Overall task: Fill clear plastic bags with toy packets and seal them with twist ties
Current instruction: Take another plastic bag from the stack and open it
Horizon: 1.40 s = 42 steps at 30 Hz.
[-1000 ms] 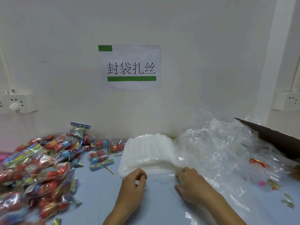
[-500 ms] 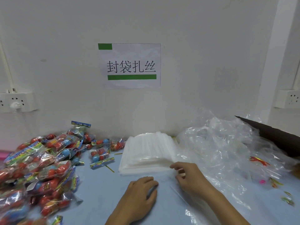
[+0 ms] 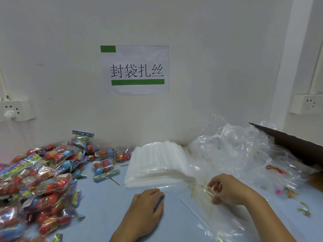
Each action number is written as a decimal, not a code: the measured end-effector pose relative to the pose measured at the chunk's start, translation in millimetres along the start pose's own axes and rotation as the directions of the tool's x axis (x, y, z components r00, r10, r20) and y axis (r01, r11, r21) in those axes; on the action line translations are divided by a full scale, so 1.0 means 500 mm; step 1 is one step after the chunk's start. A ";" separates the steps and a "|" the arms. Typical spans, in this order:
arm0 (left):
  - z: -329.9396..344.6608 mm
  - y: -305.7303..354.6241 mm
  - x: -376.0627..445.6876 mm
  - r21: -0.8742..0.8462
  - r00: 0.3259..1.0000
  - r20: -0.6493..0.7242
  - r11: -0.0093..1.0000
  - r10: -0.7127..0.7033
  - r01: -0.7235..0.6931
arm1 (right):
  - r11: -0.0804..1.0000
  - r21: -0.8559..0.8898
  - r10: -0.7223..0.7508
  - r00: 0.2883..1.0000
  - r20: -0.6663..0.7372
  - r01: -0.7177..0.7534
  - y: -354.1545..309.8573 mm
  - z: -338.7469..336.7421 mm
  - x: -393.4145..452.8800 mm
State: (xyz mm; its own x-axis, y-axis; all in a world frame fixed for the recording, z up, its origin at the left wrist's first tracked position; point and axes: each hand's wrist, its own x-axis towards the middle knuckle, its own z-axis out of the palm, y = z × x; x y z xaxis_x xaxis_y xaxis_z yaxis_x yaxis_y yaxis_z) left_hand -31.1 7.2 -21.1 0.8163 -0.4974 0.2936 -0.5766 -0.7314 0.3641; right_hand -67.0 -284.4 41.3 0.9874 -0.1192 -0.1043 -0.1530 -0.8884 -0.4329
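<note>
Clear bag (image 3: 176, 186) flat on the blue table (image 3: 108, 206), just in front of the stack of bags (image 3: 157, 163).

Pinned near its left edge by the left hand (image 3: 148, 208), fingers together and pressing down; pinched at its right edge by the right hand (image 3: 227, 191), fingertips curled around thin film — blurred, exact grip hard to tell. Left of the stack, heaped toy packets (image 3: 40, 180) and a loose twist tie (image 3: 114, 181). Right of the stack, crumpled clear plastic (image 3: 236, 154) — behind it a dark cardboard box (image 3: 297, 145). Above the stack, wall sign (image 3: 138, 69).
</note>
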 end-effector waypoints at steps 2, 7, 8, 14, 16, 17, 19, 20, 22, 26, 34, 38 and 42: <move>0.000 0.000 0.000 -0.003 1.000 0.004 1.000 -0.007 0.007 | 1.000 0.021 -0.003 1.000 -0.030 0.003 0.003 0.000 0.004; -0.005 0.005 -0.001 -0.012 1.000 0.010 1.000 -0.014 0.014 | 0.999 0.029 -0.043 0.995 -0.086 0.045 -0.006 0.008 0.009; -0.006 0.005 -0.001 -0.014 1.000 0.011 1.000 -0.013 0.013 | 0.997 0.031 -0.064 0.992 -0.112 0.068 -0.010 0.011 0.011; -0.009 0.009 -0.002 -0.050 0.999 0.007 0.998 -0.032 0.032 | 0.956 0.161 -0.172 0.916 -0.363 0.244 -0.068 0.056 0.020; -0.008 0.007 -0.002 -0.069 0.999 0.016 0.997 -0.036 0.037 | 0.916 0.231 -0.206 0.879 -0.430 0.328 -0.102 0.081 0.015; -0.008 0.006 -0.001 -0.083 0.999 0.016 0.996 -0.040 0.041 | 0.890 0.262 -0.226 0.860 -0.457 0.373 -0.120 0.092 0.013; -0.012 0.012 0.002 -0.184 0.996 -0.043 0.981 -0.075 0.066 | 0.849 0.266 -0.287 0.821 -0.494 0.457 -0.150 0.112 0.007; -0.015 0.017 0.005 -0.285 0.987 -0.111 0.955 -0.113 0.077 | 0.834 0.251 -0.324 0.804 -0.499 0.492 -0.161 0.121 0.002; -0.025 0.028 0.012 -0.528 0.945 -0.199 0.840 -0.261 0.121 | 0.804 0.222 -0.405 0.781 -0.475 0.552 -0.179 0.136 -0.008; -0.044 0.039 0.023 -0.879 0.918 0.036 0.425 -0.394 0.216 | 0.731 0.138 -0.593 0.722 -0.357 0.668 -0.205 0.160 -0.029; -0.053 0.016 0.019 -0.937 0.923 0.038 0.308 -0.383 0.167 | 0.620 0.104 -0.731 0.620 -0.285 0.778 -0.232 0.172 -0.047; -0.054 0.013 0.018 -0.924 0.886 -0.037 0.352 -0.462 0.145 | 0.670 0.111 -0.685 0.669 -0.288 0.734 -0.219 0.176 -0.038; -0.061 -0.005 0.022 -0.930 0.777 -0.113 0.342 -0.619 0.137 | 0.751 0.107 -0.540 0.699 -0.469 0.651 -0.201 0.165 -0.026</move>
State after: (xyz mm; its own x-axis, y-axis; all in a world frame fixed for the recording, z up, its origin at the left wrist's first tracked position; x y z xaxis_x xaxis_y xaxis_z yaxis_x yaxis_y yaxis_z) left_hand -21.6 17.9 7.9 0.9877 0.1184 0.1025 -0.1162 0.1155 0.9865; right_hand -68.0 -156.9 12.6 0.7924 0.1881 0.5803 0.5239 -0.6973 -0.4893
